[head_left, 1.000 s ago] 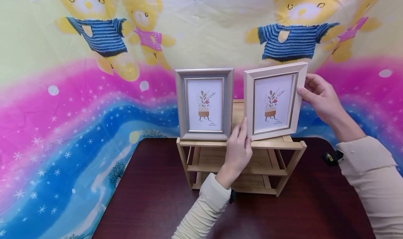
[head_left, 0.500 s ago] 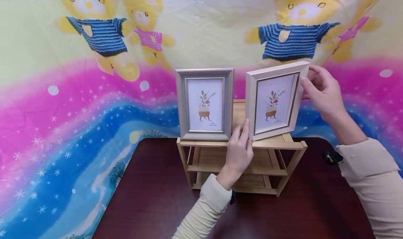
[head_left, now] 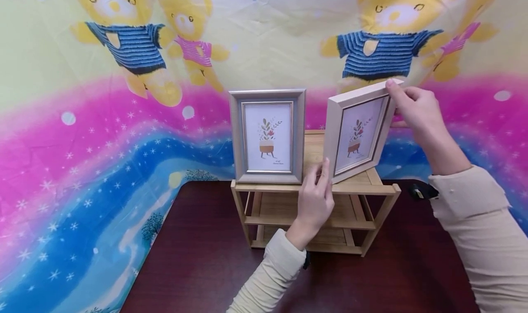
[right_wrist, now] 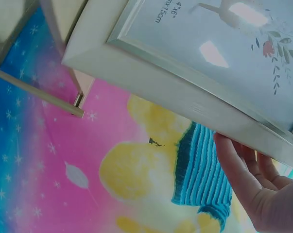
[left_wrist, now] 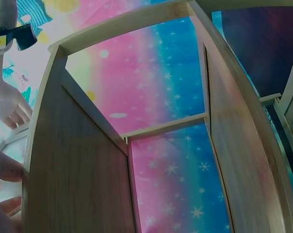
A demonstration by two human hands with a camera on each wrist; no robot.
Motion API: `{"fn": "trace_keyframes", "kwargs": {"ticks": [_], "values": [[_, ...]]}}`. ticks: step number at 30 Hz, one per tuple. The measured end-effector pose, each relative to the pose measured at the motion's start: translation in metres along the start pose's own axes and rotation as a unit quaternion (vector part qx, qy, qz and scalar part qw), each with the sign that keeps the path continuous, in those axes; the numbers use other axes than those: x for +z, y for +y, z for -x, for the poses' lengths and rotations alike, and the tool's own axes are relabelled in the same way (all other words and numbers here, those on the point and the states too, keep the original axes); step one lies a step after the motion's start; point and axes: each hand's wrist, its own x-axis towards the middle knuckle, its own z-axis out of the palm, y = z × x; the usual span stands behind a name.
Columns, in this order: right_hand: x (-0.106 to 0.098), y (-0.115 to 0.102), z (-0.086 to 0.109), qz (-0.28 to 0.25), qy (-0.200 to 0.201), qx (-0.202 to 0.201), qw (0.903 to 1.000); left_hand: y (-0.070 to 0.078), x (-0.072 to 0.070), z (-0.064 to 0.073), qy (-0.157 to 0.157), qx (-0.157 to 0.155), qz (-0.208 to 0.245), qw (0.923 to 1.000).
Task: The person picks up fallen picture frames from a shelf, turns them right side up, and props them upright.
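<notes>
- One pale frame [head_left: 359, 134] in play: upright on the shelf [head_left: 315, 150], right of the grey frame [head_left: 268, 136], swung at an angle, left side nearest the camera. Visible gap between the two. Shelf stands on the worktop [head_left: 185, 258].
- Right hand [head_left: 416, 109]: pinched closed to the frame's thickness, thumb at the top edge near the far corner, fingers behind. Firm hold, by the look of it.
- Left hand [head_left: 315, 198]: fingertips at the lower left corner, by the shelf's front edge. Contact looks light; can't tell if it pinches or just steadies.
- Can't tell if the whole bottom edge is seated.
- Weight: probably light, one hand likely enough. Second hand is good for aim.
- Stiffness: border [right_wrist: 185, 101] looks rigid, wood or moulded, no visible bend. Should turn as one piece.
- Grip: outer sides look smooth, so maybe a bit slick. Thumb on border, fingers behind works.
- Fragile bit: the print [right_wrist: 270, 46] sits behind a glossy front, glare on it. Glass or plastic, can't tell; treat as breakable, no pressing, no smudges.
- Best hold: opposite sides of the border, low corner guided.
- Risks: tipping off the front edge, knocking the grey frame.
</notes>
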Motion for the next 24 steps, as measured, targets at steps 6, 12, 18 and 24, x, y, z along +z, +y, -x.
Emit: {"fn": "trace_keyframes", "kwargs": {"ticks": [6,12,18,24], "values": [[0.003,-0.003,-0.005,-0.032,-0.009,-0.001,0.9994,0.004,0.000,0.001,0.006,0.003,-0.020,0.9998],[0.005,-0.003,-0.008,-0.068,-0.021,-0.013,0.9974,0.007,-0.001,0.002,0.010,0.001,-0.017,0.9998],[0.008,-0.002,-0.012,-0.131,-0.035,-0.027,0.9903,0.008,-0.001,0.003,0.007,0.005,-0.021,0.9997],[0.009,0.002,-0.017,-0.184,-0.076,-0.026,0.9797,0.007,0.000,0.005,0.011,0.024,-0.046,0.9986]]}}
